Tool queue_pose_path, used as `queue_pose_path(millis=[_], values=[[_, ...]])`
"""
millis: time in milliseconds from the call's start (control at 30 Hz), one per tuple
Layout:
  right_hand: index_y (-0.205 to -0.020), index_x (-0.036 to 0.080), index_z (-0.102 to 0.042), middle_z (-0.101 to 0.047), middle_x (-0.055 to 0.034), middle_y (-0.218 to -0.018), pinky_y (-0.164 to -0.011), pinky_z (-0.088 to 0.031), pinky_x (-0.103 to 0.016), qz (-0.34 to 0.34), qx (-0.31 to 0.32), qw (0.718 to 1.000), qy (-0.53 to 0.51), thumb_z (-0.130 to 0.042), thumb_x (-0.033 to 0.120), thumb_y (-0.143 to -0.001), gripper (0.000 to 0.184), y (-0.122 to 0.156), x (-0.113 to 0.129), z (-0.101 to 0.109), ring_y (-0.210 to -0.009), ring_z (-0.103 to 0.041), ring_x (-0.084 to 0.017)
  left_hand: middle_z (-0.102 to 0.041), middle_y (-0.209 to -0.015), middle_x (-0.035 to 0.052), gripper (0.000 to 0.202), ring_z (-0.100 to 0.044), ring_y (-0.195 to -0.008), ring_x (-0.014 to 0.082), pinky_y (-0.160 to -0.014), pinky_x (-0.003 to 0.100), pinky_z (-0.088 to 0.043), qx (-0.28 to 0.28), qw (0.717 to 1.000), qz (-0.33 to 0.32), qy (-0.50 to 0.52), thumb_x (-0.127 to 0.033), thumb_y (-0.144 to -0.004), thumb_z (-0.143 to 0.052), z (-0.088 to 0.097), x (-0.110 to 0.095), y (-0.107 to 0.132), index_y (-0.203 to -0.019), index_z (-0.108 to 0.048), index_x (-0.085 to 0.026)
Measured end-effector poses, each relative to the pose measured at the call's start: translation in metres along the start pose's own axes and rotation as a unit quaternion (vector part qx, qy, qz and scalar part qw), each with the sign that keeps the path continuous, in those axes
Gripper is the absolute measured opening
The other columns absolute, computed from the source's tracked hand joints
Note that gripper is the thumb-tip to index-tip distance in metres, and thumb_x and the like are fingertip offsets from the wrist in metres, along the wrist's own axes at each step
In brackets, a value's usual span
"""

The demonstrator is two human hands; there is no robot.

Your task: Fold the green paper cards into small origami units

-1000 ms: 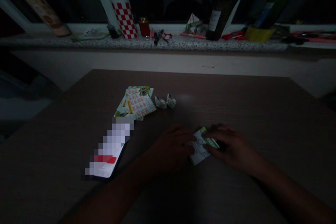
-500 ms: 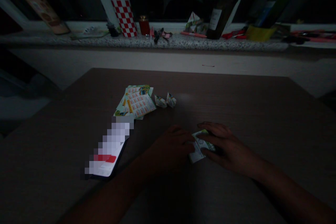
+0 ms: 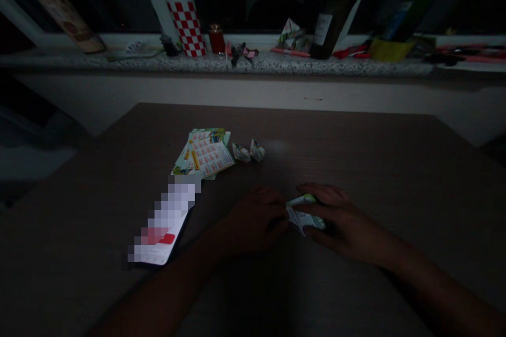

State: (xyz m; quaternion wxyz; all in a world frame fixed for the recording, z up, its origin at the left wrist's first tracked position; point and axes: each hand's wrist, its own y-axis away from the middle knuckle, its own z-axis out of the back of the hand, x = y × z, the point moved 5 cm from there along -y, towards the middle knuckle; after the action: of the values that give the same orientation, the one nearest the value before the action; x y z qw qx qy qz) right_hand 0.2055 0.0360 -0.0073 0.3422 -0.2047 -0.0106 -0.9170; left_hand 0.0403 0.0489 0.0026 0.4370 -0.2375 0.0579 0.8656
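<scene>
A partly folded printed paper (image 3: pixel 310 219), white with green parts, lies on the table in front of me. My left hand (image 3: pixel 259 218) has its fingertips and thumb closed on the paper's left edge. From the other side my right hand (image 3: pixel 342 218) holds the sheet down, index finger across its top and thumb at the near edge. Two small folded paper pieces (image 3: pixel 241 152) stand side by side farther back. Left of them lies a fanned pile of printed sheets (image 3: pixel 211 155) in the same colours.
A lit phone (image 3: pixel 160 258) lies on the table (image 3: pixel 375 158) beside my left forearm. Behind, the granite windowsill (image 3: pixel 284 66) carries a red-and-white checked bottle (image 3: pixel 188 26), a small red jar (image 3: pixel 216 39), a dark bottle (image 3: pixel 326 31) and other small items. The room is dim.
The paper's near-left flap has been folded in, so less of the sheet shows. My left fingers have shifted slightly to its left edge; my right hand has hardly moved.
</scene>
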Motion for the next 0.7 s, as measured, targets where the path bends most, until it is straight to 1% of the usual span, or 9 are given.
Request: queue_pose_path(millis=[133, 233, 333, 433, 500, 600, 700], values=[[-0.122, 0.029, -0.057, -0.048, -0.0080, -0.138, -0.102, -0.034, -0.048, -0.006, -0.003, 1.000, -0.003, -0.062, 0.024, -0.080, 0.042, 0.000, 0.001, 0.001, -0.129, -0.040, -0.028, -0.057, -0.091, 0.0056, 0.018, -0.050, -0.091, 0.0205, -0.084, 0.035, -0.039, -0.020, 0.999, 0.043, -0.027, -0.027, -0.090, -0.048, -0.006, 0.006, -0.002, -0.088, -0.063, -0.016], [-0.121, 0.029, -0.058, -0.048, -0.0079, -0.138, -0.101, -0.034, -0.049, -0.013, -0.002, 1.000, -0.007, -0.063, 0.024, -0.079, 0.042, 0.000, 0.001, 0.001, -0.129, -0.040, -0.029, -0.056, -0.092, 0.0055, 0.015, -0.049, -0.092, 0.0215, -0.083, 0.036, -0.039, -0.032, 0.995, 0.083, -0.035, -0.027, -0.088, -0.051, -0.010, 0.007, -0.002, -0.087, -0.062, -0.017], [-0.121, 0.029, -0.058, -0.048, -0.0078, -0.138, -0.102, -0.034, -0.050, -0.014, -0.004, 1.000, -0.011, -0.062, 0.022, -0.079, 0.043, 0.000, 0.000, 0.001, -0.129, -0.040, -0.029, -0.056, -0.091, 0.0054, 0.016, -0.049, -0.092, 0.0220, -0.083, 0.038, -0.039, -0.035, 0.992, 0.112, -0.050, -0.027, -0.089, -0.049, -0.012, 0.006, -0.003, -0.087, -0.061, -0.017], [-0.120, 0.027, -0.059, -0.049, -0.0086, -0.137, -0.101, -0.035, -0.050, -0.014, -0.011, 1.000, -0.016, -0.061, 0.018, -0.079, 0.042, -0.001, -0.001, 0.000, -0.128, -0.041, -0.029, -0.056, -0.090, 0.0055, 0.017, -0.049, -0.091, 0.0224, -0.082, 0.038, -0.039, -0.030, 0.990, 0.122, -0.069, -0.027, -0.089, -0.047, -0.013, 0.004, -0.005, -0.085, -0.061, -0.017], [-0.117, 0.027, -0.061, -0.051, -0.0089, -0.135, -0.100, -0.036, -0.050, -0.018, -0.017, 1.000, -0.018, -0.059, 0.017, -0.080, 0.038, -0.002, -0.002, -0.001, -0.126, -0.043, -0.029, -0.057, -0.090, 0.0058, 0.016, -0.050, -0.090, 0.0227, -0.082, 0.039, -0.039, -0.026, 0.988, 0.125, -0.083, -0.026, -0.089, -0.047, -0.013, 0.002, -0.007, -0.084, -0.060, -0.017], [-0.113, 0.027, -0.062, -0.053, -0.0087, -0.132, -0.100, -0.037, -0.050, -0.028, -0.025, 0.999, -0.017, -0.056, 0.022, -0.085, 0.029, -0.004, -0.003, -0.003, -0.124, -0.046, -0.028, -0.057, -0.091, 0.0061, 0.016, -0.050, -0.091, 0.0229, -0.082, 0.039, -0.039, -0.020, 0.987, 0.123, -0.100, -0.025, -0.088, -0.046, -0.013, 0.001, -0.009, -0.085, -0.060, -0.017], [-0.112, 0.027, -0.062, -0.053, -0.0085, -0.133, -0.101, -0.036, -0.049, -0.036, -0.025, 0.999, -0.018, -0.058, 0.026, -0.085, 0.028, -0.005, -0.004, -0.006, -0.124, -0.045, -0.028, -0.058, -0.092, 0.0065, 0.017, -0.051, -0.092, 0.0234, -0.082, 0.040, -0.039, -0.022, 0.986, 0.123, -0.109, -0.024, -0.088, -0.045, -0.014, 0.000, -0.010, -0.085, -0.059, -0.016]])
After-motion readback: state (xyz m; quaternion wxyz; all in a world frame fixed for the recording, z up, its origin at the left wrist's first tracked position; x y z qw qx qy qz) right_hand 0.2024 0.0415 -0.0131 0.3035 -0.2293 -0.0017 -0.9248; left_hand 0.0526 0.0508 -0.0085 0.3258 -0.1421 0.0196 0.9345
